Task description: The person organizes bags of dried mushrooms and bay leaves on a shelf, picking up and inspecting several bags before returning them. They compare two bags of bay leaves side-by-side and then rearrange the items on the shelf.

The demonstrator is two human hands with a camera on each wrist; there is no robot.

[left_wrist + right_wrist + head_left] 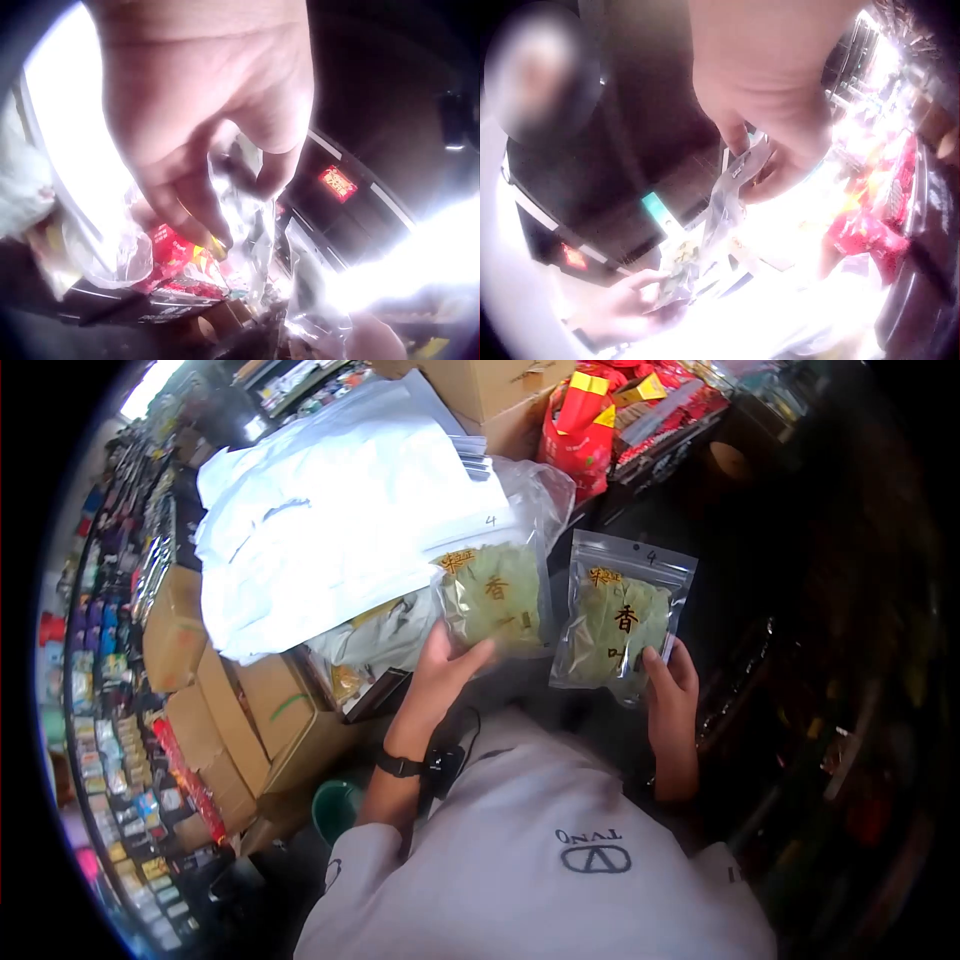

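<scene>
My left hand [455, 665] pinches the lower left part of a clear zip pouch of dried green leaves [492, 592], thumb across its front. To its right, my right hand [672, 688] grips the lower right corner of a matching pouch [612, 622]. Both pouches stand face up side by side, with Chinese lettering and a handwritten 4 near the top. The left pouch overlaps a large white plastic sack [320, 525] in the head view. In the right wrist view, my right fingers curl round the pouch's edge [735, 180].
Opened cardboard boxes [235, 725] lie at the left, by a green bucket [337, 810]. Goods-filled shelves [120, 760] line the far left. Beyond the sack stand a cardboard carton [490, 395] and red packets [580, 440].
</scene>
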